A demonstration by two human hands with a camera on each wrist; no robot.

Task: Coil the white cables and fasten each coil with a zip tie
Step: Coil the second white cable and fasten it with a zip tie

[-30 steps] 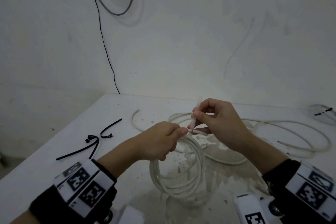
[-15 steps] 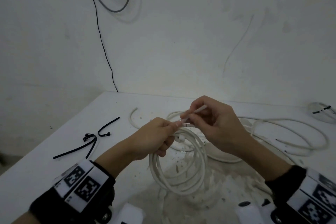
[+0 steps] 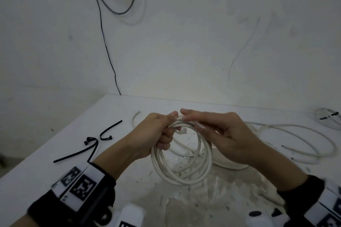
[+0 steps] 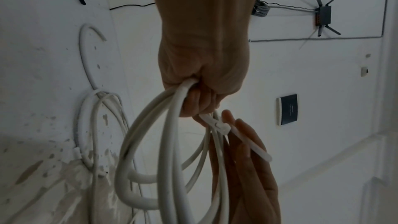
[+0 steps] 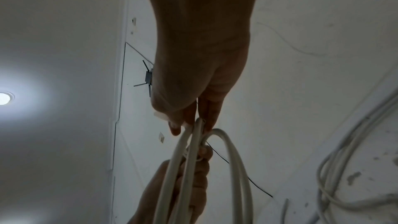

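— Hands first: what has each got hold of?

— My left hand [image 3: 153,134] is curled tight round the top of the white cable coil [image 3: 181,162], all the turns bunched in my fist. The loops hang down from it above the white table [image 3: 46,153], and I cannot tell whether the bottom of the coil touches the surface.

— And the right?

— My right hand [image 3: 227,138] meets the left at the top of the coil. Its fingers [image 4: 241,135] lie nearly straight along the strands, with the thumb tip closing against them there. The white zip tie [image 4: 234,135] sits at that spot; its head is just below my left fist and its tail slants out across my right fingers. Whether I am actually pinching the tail, I cannot tell.

— Anything else about?

— A loose white cable [image 3: 304,142] sprawls in wide loops on the table to my right. Black zip ties [image 3: 88,145] lie to my left, well apart from the coil. The tabletop under the coil is scuffed and flecked.
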